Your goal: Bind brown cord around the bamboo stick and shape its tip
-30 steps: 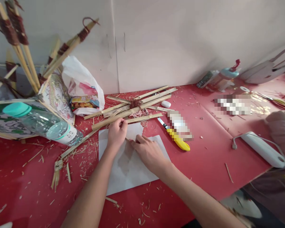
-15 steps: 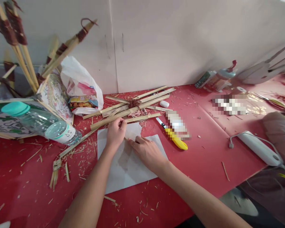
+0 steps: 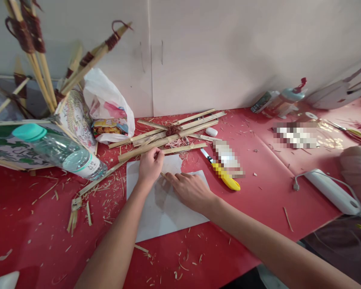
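Observation:
A sheet of white paper (image 3: 162, 222) lies on the red table under both hands. My left hand (image 3: 151, 165) is closed, its fingers bent together over the upper part of the sheet; what they pinch is hidden. My right hand (image 3: 190, 190) is closed too, its fingertips on the end of a thin bamboo strip (image 3: 163, 175) that shows between the hands. Most of this strip is hidden by the fingers. Just beyond the hands lies a pile of split bamboo strips (image 3: 195, 127), with a bundle of dark red cord (image 3: 172, 130) on it.
A yellow utility knife (image 3: 225, 176), blade out, lies right of the paper beside a blurred-out item. Left are a tilted water bottle (image 3: 75, 158), a plastic bag (image 3: 108, 104) and a bamboo frame with printed panels (image 3: 76, 116). Shavings litter the table. A co-worker's sleeve (image 3: 357, 168) is far right.
The view has shifted slightly, so most things sit a little further right. Both hands stay over the paper with small shifts; slightly more of the thin strip shows between them.

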Tool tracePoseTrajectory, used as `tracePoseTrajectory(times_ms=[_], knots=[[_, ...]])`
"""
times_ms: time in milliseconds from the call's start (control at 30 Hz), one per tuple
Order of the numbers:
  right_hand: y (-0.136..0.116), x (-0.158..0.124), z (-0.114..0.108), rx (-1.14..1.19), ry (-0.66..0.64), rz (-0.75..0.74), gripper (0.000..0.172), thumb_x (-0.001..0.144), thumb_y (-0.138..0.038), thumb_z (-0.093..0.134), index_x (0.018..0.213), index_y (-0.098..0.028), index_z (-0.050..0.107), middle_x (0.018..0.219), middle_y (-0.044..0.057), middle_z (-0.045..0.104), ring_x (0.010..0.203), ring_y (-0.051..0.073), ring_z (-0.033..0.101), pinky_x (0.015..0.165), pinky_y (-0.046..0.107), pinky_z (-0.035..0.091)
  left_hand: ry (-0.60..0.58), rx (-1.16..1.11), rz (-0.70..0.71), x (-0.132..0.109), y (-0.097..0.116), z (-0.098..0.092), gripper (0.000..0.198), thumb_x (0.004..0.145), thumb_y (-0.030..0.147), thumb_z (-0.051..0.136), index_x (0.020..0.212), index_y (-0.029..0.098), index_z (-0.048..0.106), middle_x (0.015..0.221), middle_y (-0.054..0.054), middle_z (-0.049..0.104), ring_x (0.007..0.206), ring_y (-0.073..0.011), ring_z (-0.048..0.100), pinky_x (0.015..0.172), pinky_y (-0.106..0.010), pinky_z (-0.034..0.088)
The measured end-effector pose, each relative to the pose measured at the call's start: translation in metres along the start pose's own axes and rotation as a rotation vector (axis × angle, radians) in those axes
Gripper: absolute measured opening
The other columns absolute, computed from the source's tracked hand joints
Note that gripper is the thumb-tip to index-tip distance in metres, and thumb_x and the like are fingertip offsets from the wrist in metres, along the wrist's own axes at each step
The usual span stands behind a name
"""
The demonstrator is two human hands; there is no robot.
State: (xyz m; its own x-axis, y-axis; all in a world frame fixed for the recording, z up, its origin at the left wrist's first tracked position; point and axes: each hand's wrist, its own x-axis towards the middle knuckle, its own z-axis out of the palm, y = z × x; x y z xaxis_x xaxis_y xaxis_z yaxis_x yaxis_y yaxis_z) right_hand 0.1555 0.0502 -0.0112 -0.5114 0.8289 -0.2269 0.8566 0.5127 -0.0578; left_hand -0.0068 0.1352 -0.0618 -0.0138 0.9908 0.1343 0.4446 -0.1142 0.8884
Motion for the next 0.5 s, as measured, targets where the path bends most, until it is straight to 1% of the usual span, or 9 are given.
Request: tracePoseTrajectory(times_ms=[67,133,233,400,500], knots=[[0.001,-0.001,0.002,0.012,0.017,-0.014,0.042,0.103,-0.014,0.043,0.145,-0.017,0.045,0.097,0.009,0.075,0.083,0.021,0.069,0.057,0.031,0.032,0.002,-0.001,0.000,0.000,0.001,0.000,0.020,0.091,0.032,0.052,0.078,0.021,0.060,0.069,-0.001,0.064,0.067,-0.0187,0.058,0.066,-0.029,0.040],[0.002,0.000,0.004,0.010,0.025,-0.038,0.046,0.104,-0.014,0.042,0.150,-0.015,0.041,0.096,0.010,0.075,0.084,0.021,0.069,0.058,0.031,0.033,0.004,-0.002,0.002,0.000,0.001,-0.001,0.020,0.092,0.031,0.052,0.077,0.021,0.060,0.068,-0.001,0.063,0.066,-0.0183,0.057,0.066,-0.029,0.039],[0.006,0.004,0.008,-0.034,0.009,-0.070,0.054,0.102,-0.009,0.042,0.156,-0.010,0.035,0.097,0.012,0.076,0.085,0.022,0.069,0.059,0.032,0.036,-0.002,-0.008,0.010,-0.001,0.002,-0.001,0.020,0.092,0.030,0.051,0.076,0.021,0.060,0.067,0.000,0.062,0.066,-0.0179,0.057,0.066,-0.029,0.039],[0.007,0.015,0.007,-0.133,-0.008,-0.133,0.058,0.099,-0.003,0.042,0.155,-0.002,0.031,0.094,0.013,0.075,0.083,0.023,0.069,0.054,0.034,0.034,-0.006,-0.015,0.009,0.000,0.002,-0.001,0.021,0.092,0.030,0.051,0.075,0.021,0.058,0.065,0.000,0.060,0.065,-0.0175,0.056,0.065,-0.029,0.038],[0.007,0.011,0.006,-0.184,-0.038,-0.155,0.058,0.098,-0.002,0.041,0.155,-0.001,0.029,0.092,0.013,0.074,0.084,0.023,0.069,0.053,0.033,0.035,0.018,-0.004,0.001,-0.001,0.002,-0.001,0.020,0.091,0.029,0.051,0.075,0.021,0.059,0.068,-0.001,0.062,0.067,-0.0183,0.056,0.066,-0.029,0.038]])
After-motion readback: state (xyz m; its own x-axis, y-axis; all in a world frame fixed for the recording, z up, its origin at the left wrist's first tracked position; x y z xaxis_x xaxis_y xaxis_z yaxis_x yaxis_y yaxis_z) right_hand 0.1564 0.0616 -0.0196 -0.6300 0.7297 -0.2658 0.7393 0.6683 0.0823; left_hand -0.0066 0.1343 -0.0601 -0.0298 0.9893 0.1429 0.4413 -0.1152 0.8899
